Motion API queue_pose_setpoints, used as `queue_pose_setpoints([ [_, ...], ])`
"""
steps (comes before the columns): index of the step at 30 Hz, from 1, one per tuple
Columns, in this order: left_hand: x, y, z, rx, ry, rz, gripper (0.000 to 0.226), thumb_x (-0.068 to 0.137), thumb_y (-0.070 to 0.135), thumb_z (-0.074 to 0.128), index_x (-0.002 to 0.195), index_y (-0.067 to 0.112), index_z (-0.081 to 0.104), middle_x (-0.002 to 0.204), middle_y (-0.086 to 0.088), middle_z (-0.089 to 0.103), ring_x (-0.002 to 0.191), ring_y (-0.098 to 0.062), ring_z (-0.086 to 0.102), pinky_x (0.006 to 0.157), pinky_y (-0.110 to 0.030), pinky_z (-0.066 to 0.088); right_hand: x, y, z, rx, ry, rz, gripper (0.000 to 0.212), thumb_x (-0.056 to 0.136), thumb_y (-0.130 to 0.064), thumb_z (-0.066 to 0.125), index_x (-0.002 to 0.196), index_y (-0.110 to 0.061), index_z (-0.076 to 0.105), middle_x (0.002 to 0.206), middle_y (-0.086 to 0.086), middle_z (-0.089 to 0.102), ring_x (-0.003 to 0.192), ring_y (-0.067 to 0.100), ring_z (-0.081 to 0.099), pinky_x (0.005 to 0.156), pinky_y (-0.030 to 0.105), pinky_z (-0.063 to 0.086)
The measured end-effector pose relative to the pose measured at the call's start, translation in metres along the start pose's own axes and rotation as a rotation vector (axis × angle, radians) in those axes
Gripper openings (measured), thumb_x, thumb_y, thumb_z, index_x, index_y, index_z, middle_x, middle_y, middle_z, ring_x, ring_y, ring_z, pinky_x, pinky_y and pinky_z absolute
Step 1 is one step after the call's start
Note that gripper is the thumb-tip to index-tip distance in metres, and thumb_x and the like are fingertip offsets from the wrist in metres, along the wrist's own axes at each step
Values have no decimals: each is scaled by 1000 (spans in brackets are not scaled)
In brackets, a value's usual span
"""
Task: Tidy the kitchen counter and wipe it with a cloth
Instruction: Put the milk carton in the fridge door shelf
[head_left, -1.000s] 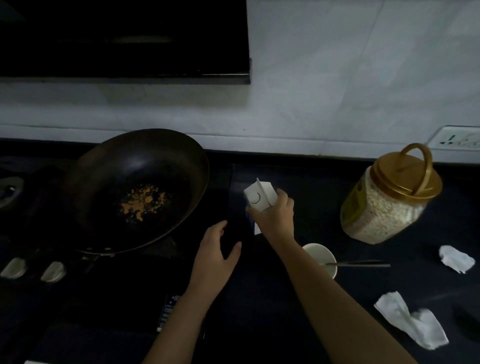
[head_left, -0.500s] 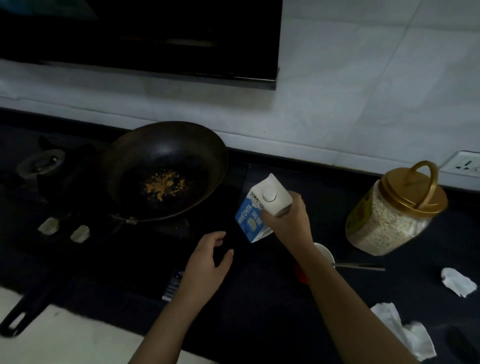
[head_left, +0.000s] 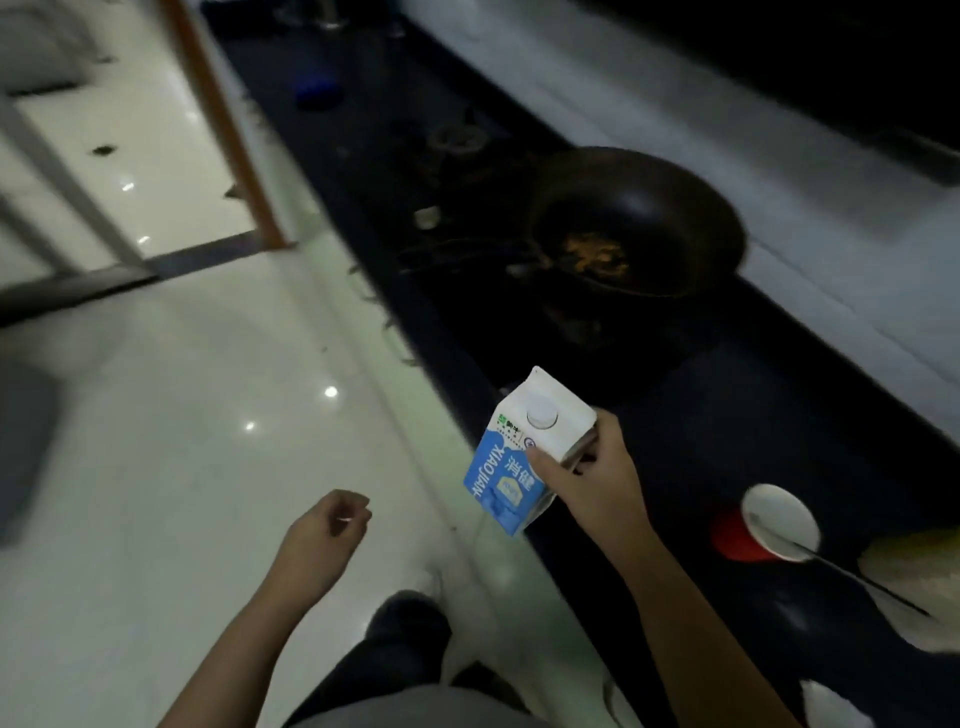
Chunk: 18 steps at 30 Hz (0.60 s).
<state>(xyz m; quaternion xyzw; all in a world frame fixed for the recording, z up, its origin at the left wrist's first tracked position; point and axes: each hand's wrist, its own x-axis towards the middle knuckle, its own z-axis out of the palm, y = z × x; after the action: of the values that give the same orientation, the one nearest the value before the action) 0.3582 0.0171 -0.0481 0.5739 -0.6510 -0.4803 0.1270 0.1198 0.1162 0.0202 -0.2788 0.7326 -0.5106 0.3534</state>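
My right hand (head_left: 597, 480) grips a blue and white milk carton (head_left: 511, 457) with a round white cap, held tilted over the front edge of the dark counter (head_left: 727, 415). My left hand (head_left: 324, 538) hangs over the pale floor, away from the counter, with its fingers loosely curled and nothing in it. A crumpled white tissue (head_left: 831, 704) lies on the counter at the lower right. No cloth is in view.
A black wok (head_left: 639, 218) with orange crumbs sits on the stove. A red and white cup (head_left: 763, 525) with a spoon (head_left: 852, 574) in it stands beside a jar (head_left: 919, 587) at the right edge. Glossy white floor tiles (head_left: 197, 395) spread to the left.
The view has swung left toward the floor. My right hand has carried the carton off the counter to its front edge. My left hand has drawn back from the counter and curled loosely.
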Motion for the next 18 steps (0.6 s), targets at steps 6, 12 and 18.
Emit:
queue_pose_setpoints([
  [6,-60,-138,-78,-324,221,-484,14,91,12,47,99,5,56,100,-16,65,81,-23,62,73,-35,42,-11,-8,129,-173,-340,-71,51,70,-18,77,109,-24,45,115,2,61,102,17,62,71,24,51],
  [12,-124,-255,-158,-669,491,-831,17,93,14,43,100,2,53,101,-18,62,86,-27,58,62,-30,34,-38,-23,288,-330,-626,-148,46,72,-20,76,107,-23,46,111,-1,60,95,16,60,69,20,47],
  [18,-186,-351,-245,-757,602,-1040,22,93,8,41,107,-7,49,100,-22,55,76,-26,52,55,-26,34,-85,-46,476,-353,-908,-190,44,73,-18,75,105,-24,45,95,-16,56,87,7,57,64,14,46],
])
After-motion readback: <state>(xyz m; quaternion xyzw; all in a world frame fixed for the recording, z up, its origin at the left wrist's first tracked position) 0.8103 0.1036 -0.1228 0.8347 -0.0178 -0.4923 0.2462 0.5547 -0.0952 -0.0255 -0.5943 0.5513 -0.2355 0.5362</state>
